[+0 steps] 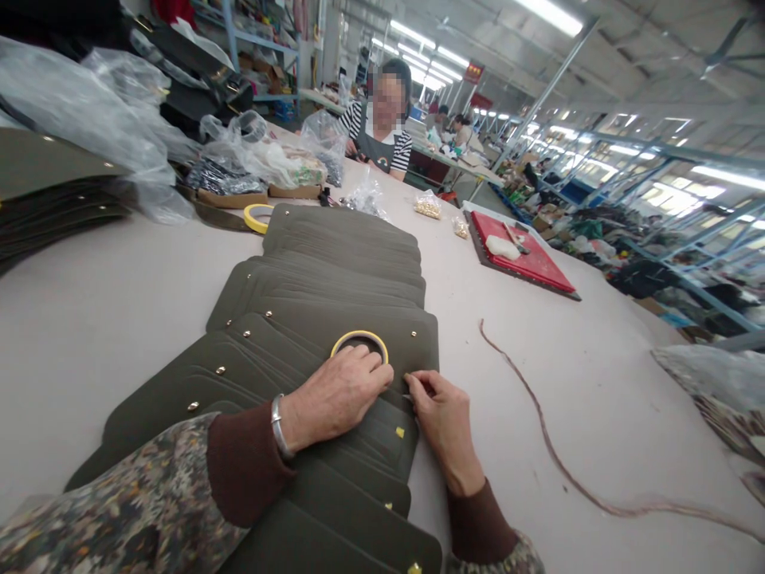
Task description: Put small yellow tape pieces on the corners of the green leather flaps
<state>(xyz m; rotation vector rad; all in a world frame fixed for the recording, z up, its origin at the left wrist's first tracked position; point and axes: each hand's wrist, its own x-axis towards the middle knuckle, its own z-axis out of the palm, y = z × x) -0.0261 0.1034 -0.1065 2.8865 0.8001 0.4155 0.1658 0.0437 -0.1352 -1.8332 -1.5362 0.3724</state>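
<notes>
My left hand (338, 395), with a silver bracelet at the wrist, is closed on a roll of yellow tape (359, 334) above dark olive panels. My right hand (443, 418) pinches thumb and forefinger together at the right edge of the panels; what it holds, if anything, is too small to make out. The panels (352, 279) lie overlapped in a long fanned row, with small gold studs near their corners. Bits of yellow tape (400, 432) stick to several panels on the near right side.
Across the table (538, 383), a person in a striped top (382, 135) sits facing me. A second tape roll (256, 227) lies at the far left. Bags of gold hardware (427, 206), a red board (526, 259) and a brown cord (541, 418) are on the right.
</notes>
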